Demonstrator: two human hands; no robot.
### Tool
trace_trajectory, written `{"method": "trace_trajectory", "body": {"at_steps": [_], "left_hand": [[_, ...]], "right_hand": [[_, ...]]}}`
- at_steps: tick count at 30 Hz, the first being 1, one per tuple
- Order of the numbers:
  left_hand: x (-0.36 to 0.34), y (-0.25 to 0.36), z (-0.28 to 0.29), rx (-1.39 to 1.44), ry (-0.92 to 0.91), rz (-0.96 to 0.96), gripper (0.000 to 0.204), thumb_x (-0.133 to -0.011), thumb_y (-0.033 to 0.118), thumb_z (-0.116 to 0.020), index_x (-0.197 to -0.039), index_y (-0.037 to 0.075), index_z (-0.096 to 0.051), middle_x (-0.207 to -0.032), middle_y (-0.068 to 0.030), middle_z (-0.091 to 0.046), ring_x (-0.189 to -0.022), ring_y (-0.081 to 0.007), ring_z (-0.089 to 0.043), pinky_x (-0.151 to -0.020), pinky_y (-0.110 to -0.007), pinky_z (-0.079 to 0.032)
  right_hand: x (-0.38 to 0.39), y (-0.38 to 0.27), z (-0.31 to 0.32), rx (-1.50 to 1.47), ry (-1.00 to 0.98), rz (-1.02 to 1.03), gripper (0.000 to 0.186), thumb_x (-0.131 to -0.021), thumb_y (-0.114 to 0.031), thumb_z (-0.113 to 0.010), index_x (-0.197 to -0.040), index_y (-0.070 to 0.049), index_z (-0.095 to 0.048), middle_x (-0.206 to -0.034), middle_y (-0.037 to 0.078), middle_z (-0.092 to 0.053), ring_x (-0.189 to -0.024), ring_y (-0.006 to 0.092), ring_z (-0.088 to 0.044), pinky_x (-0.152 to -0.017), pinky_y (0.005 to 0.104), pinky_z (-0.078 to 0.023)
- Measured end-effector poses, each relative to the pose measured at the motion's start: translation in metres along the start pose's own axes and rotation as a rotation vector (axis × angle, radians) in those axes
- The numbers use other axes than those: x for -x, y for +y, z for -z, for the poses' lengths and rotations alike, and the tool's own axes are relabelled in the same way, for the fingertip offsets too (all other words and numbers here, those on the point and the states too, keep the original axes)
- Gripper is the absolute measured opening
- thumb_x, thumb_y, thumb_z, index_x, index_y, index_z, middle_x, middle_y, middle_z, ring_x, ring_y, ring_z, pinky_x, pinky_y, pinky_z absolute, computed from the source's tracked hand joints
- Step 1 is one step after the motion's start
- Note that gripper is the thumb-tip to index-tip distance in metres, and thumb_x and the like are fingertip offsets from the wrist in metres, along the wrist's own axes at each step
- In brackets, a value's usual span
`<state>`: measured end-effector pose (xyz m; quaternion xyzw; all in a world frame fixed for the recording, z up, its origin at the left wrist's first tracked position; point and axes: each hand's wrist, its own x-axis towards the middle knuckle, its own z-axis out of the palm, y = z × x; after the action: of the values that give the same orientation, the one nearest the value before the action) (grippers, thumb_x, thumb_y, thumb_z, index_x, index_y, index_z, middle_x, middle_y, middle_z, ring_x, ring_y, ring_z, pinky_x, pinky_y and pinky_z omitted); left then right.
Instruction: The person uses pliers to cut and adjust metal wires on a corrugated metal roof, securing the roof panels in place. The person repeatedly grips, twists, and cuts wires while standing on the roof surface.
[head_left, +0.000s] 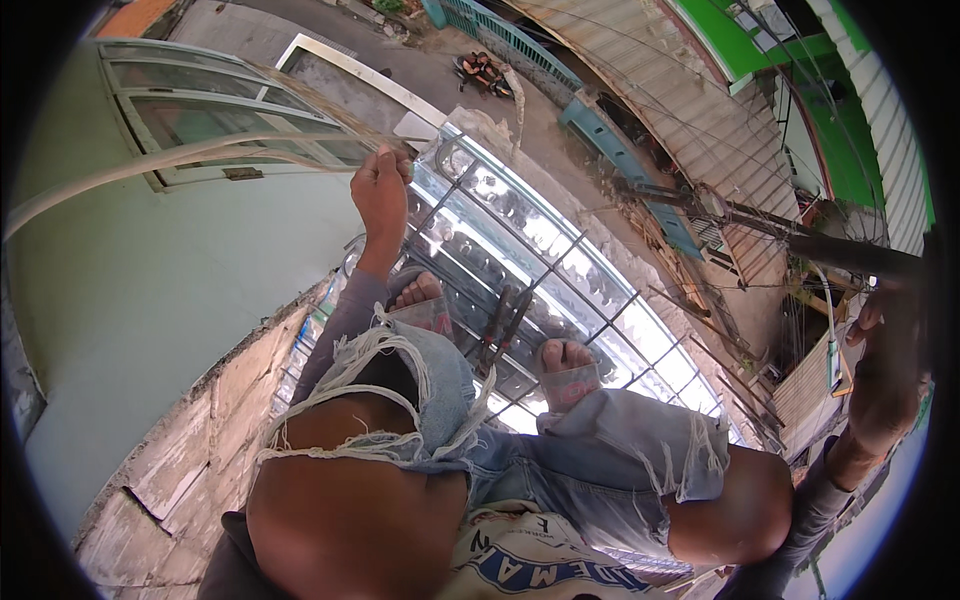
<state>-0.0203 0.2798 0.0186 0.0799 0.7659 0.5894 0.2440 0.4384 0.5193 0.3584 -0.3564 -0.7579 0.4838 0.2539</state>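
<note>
My left hand (380,200) is closed in a pinch on a pale beige cable (180,158), which arcs in from the left rim along a light green wall. My right hand (885,375) is raised at the far right, its fingers curled beside a dark bar (850,252). Shadow and the picture's rim hide what it grips. Between my sandalled feet, a pair of pliers (505,320) with dark handles rests on a metal grid (560,265).
A window (230,105) with a pale frame is set in the green wall (130,300). Beyond the grid's edge lies a street far below, with people on a motorbike (487,75). Corrugated roofs (640,80) and loose wires fill the right. Rough blocks (180,460) stand at lower left.
</note>
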Motion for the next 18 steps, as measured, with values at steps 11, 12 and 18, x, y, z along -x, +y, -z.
{"method": "trace_trajectory", "body": {"at_steps": [11,12,18], "left_hand": [[0.125,0.036,-0.022,-1.053,-1.184,-0.054,0.066,-0.085,0.066,-0.072,-0.093,0.000,-0.073,-0.086,-0.0157,-0.072,-0.091,-0.0317,-0.073,-0.084,-0.044,-0.055],[0.135,0.026,-0.026,-1.086,-1.206,-0.124,0.069,-0.084,0.068,-0.072,-0.096,0.000,-0.072,-0.091,-0.0176,-0.073,-0.096,-0.0345,-0.072,-0.086,-0.046,-0.055],[0.165,0.000,-0.028,-1.088,-1.113,-0.260,0.042,-0.079,0.038,-0.078,-0.091,-0.001,-0.067,-0.085,-0.0198,-0.069,-0.086,-0.0373,-0.069,-0.078,-0.050,-0.053]], "right_hand": [[0.009,0.004,0.037,-0.129,-0.023,0.005,0.059,-0.098,-0.035,-0.055,-0.140,0.007,-0.049,-0.133,0.022,-0.059,-0.093,0.0205,-0.061,-0.085,0.0344,-0.047],[0.010,-0.005,0.044,-0.124,-0.026,-0.002,0.059,-0.098,-0.034,-0.056,-0.140,0.007,-0.049,-0.133,0.022,-0.058,-0.093,0.0209,-0.061,-0.086,0.0350,-0.047],[0.002,-0.020,0.053,-0.360,-0.209,-0.068,0.060,-0.096,-0.028,-0.060,-0.140,0.010,-0.048,-0.134,0.025,-0.057,-0.094,0.0231,-0.064,-0.095,0.0386,-0.047]]}}
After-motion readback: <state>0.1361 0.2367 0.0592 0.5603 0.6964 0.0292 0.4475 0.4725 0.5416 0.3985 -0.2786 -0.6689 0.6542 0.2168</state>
